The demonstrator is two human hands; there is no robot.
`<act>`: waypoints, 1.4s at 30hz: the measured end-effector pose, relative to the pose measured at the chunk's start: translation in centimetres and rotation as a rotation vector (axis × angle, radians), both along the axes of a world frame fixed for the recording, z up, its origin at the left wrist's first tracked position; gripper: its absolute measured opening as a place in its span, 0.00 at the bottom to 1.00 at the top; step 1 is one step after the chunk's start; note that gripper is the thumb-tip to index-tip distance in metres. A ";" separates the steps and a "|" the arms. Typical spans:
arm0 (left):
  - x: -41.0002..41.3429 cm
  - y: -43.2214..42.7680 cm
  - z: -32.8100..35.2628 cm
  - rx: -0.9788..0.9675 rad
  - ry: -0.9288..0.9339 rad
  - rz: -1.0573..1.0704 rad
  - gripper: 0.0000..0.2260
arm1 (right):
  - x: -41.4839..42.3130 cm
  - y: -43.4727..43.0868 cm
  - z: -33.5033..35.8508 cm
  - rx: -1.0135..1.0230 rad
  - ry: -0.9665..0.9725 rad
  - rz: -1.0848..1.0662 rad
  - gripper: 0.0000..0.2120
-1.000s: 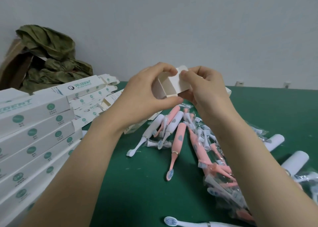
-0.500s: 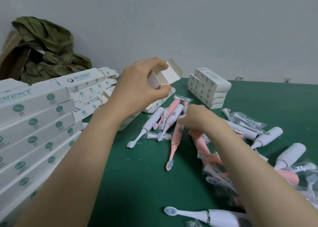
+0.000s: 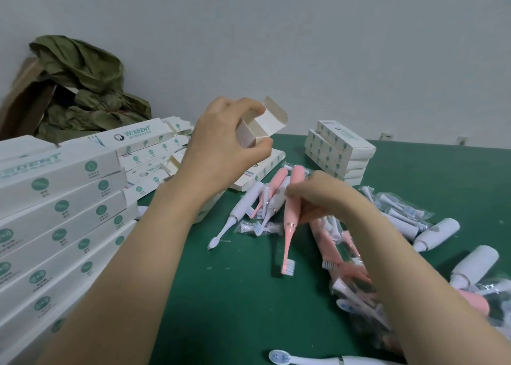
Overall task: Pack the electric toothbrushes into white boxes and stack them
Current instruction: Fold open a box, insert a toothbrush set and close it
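Note:
My left hand (image 3: 221, 146) holds an open-ended white box (image 3: 261, 126) up above the green table (image 3: 235, 295), its flap standing open toward the right. My right hand (image 3: 320, 196) is down in the pile of toothbrushes, fingers curled round a pink electric toothbrush (image 3: 290, 220) whose brush head points toward me. More pink brushes (image 3: 329, 251) and a white one (image 3: 243, 207) lie around it, mixed with bagged brush heads (image 3: 398, 212).
A tall stack of long white boxes (image 3: 55, 226) fills the left side. A short stack of small white boxes (image 3: 340, 151) stands at the back. White handles (image 3: 437, 233) lie to the right; a white brush (image 3: 293, 357) at the near edge. A green bag (image 3: 80, 88) sits back left.
My right hand let go of the box, dropped to the pile and took hold of a pink toothbrush. My left hand keeps the box raised, now alone.

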State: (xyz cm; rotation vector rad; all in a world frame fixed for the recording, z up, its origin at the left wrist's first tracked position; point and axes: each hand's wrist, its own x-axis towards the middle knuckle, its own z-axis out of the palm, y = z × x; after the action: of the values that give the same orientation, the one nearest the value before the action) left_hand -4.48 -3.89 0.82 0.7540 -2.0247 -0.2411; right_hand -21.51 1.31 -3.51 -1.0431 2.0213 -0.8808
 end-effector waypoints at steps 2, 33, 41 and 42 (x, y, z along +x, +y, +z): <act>0.2 -0.3 -0.1 0.033 -0.044 0.037 0.16 | -0.7 0.2 0.7 -0.196 -0.145 -0.021 0.08; -2.3 2.1 -0.3 0.029 -0.025 -0.041 0.17 | 1.2 4.3 6.9 -1.007 0.170 -0.064 0.23; -2.2 2.0 -0.5 0.073 -0.015 -0.032 0.16 | 2.1 4.6 6.0 -0.750 0.420 0.231 0.06; -2.2 1.9 -0.6 0.081 -0.021 -0.033 0.16 | 1.8 4.8 6.1 -0.777 0.345 0.203 0.06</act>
State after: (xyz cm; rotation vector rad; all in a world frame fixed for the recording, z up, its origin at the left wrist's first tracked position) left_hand -6.66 -1.97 0.22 0.7767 -2.0584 -0.3368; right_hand -19.71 6.11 2.56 -1.8914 1.7987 -1.5071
